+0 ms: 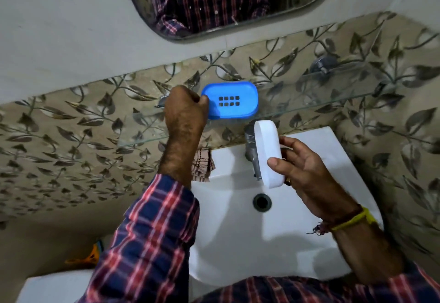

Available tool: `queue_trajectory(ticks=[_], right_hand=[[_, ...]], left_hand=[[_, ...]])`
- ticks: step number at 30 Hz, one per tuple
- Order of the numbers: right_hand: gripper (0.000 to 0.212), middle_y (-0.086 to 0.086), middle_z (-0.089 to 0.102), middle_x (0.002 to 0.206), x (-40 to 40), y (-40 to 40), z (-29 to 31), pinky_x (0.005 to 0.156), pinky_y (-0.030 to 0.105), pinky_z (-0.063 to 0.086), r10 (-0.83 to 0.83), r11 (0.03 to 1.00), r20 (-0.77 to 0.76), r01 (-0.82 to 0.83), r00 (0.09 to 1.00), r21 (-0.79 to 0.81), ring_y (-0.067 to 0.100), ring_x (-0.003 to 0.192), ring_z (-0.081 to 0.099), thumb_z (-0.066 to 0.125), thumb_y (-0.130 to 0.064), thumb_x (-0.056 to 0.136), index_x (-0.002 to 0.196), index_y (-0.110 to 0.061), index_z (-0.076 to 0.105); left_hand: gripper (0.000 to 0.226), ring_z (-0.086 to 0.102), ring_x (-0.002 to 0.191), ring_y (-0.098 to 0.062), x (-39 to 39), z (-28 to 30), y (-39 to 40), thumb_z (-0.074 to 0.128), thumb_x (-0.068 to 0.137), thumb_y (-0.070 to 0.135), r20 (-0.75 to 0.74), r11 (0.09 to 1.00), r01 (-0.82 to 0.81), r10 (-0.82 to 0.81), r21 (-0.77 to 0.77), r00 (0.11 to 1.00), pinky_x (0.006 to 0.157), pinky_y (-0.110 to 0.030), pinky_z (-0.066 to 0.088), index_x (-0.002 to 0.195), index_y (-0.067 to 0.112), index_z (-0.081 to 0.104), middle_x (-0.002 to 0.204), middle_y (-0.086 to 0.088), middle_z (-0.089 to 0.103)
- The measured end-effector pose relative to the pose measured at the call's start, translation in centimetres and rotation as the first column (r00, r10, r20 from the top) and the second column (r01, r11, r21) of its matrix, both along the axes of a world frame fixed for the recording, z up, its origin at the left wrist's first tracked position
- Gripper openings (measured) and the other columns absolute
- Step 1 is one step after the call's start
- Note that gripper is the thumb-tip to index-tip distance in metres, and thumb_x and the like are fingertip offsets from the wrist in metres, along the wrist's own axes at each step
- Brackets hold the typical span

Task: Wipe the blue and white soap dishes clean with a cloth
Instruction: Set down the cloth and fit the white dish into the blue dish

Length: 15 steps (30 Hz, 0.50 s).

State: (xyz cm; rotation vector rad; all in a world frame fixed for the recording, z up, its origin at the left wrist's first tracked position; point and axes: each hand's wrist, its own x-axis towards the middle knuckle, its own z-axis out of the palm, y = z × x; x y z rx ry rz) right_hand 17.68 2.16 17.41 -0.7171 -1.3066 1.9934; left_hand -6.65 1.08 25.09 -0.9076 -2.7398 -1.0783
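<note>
Sleeves: we wear a checked shirt (152, 238) of dark blue and red, nearest the camera at the bottom of the view.
Basin: the white washbasin (228, 250) lies below our arms, its dark drain (262, 202) near the middle.
Right hand: our right hand (307, 171) grasps the white soap dish (269, 152) over the basin, thumb on its near face and fingers curled behind it; the dish is tipped up on its edge, just in front of the metal tap (251, 150).
Wrist: a yellow band (354, 219) and dark threads circle our right wrist.
Cloth: a checked cloth (202, 164) lies on the basin's back left rim, partly hidden by our left forearm.
Left hand: our left hand (184, 107) is clenched round the left end of the blue soap dish (232, 100).
Blue dish: it sits flat on the glass shelf (309, 102), drain slots facing up.
Wall: leaf-patterned tiles (71, 124) back the shelf.
Mirror: farthest, the mirror (214, 0) reflects our shirt.
</note>
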Motion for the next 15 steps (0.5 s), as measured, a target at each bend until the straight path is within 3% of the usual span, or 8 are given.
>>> queue_trajectory(ticks=[3, 5, 7, 10, 12, 15], right_hand=[[0.059, 0.006, 0.073, 0.115, 0.8, 0.1, 0.4, 0.072, 0.028, 0.053, -0.003, 1.000, -0.043, 0.004, 0.999, 0.021, 0.016, 0.097, 0.067, 0.080, -0.032, 0.066, 0.122, -0.028, 0.062], [0.057, 0.008, 0.071, 0.119, 1.6, 0.2, 0.7, 0.082, 0.034, 0.054, 0.000, 0.999, -0.103, 0.004, 0.995, 0.037, 0.021, 0.104, 0.065, 0.078, -0.031, 0.070, 0.125, -0.029, 0.062], [0.061, 0.010, 0.069, 0.123, 2.0, 0.5, 1.0, 0.086, 0.037, 0.056, 0.001, 0.999, -0.156, 0.007, 0.988, 0.053, 0.024, 0.109, 0.065, 0.076, -0.030, 0.074, 0.132, -0.024, 0.058], [0.056, 0.011, 0.069, 0.120, 1.1, 0.1, 1.2, 0.088, 0.041, 0.054, 0.000, 0.998, -0.149, 0.009, 0.989, 0.059, 0.026, 0.106, 0.064, 0.074, -0.029, 0.075, 0.128, -0.023, 0.059], [0.046, 0.001, 0.071, 0.110, -0.3, -0.9, 0.7, 0.085, 0.033, 0.053, -0.007, 0.999, -0.098, 0.012, 0.995, 0.052, 0.019, 0.101, 0.065, 0.074, -0.027, 0.074, 0.119, -0.026, 0.062], [0.041, -0.002, 0.070, 0.101, -2.1, -2.7, -0.5, 0.069, 0.024, 0.053, -0.008, 0.998, -0.018, 0.007, 1.000, -0.070, 0.013, 0.091, 0.066, 0.069, -0.024, 0.079, 0.118, -0.021, 0.060]], left_hand=[[0.008, 0.071, 0.074, -0.019, 0.8, 0.9, -2.5, 0.071, 0.088, 0.022, -0.017, 0.973, 0.088, -0.086, 0.212, 0.996, 0.067, -0.030, 0.059, 0.088, 0.015, 0.067, 0.079, 0.004, 0.069], [0.015, 0.066, 0.065, -0.005, 1.8, 0.9, -5.0, 0.071, 0.086, 0.020, -0.084, 0.954, 0.159, -0.142, 0.255, 0.986, 0.056, -0.012, 0.051, 0.080, 0.026, 0.058, 0.072, 0.014, 0.062], [0.020, 0.061, 0.060, 0.004, 2.8, 0.1, -7.2, 0.071, 0.084, 0.025, -0.078, 0.944, 0.223, -0.210, 0.244, 0.975, 0.052, -0.008, 0.045, 0.078, 0.034, 0.053, 0.072, 0.016, 0.061], [0.013, 0.063, 0.064, -0.005, 4.0, -3.0, -9.0, 0.073, 0.085, 0.028, 0.151, 0.934, 0.235, -0.282, 0.269, 0.948, 0.061, -0.031, 0.056, 0.087, 0.036, 0.062, 0.078, 0.009, 0.066], [0.015, 0.063, 0.069, -0.017, 5.2, -5.0, -9.3, 0.075, 0.091, 0.017, 0.366, 0.923, 0.180, -0.305, 0.339, 0.879, 0.066, -0.039, 0.058, 0.089, 0.030, 0.069, 0.080, 0.001, 0.068], [0.005, 0.063, 0.070, -0.012, 6.9, -7.7, -9.9, 0.073, 0.094, 0.018, 0.504, 0.913, 0.055, -0.273, 0.405, 0.819, 0.066, -0.029, 0.052, 0.089, 0.017, 0.075, 0.080, 0.003, 0.072]])
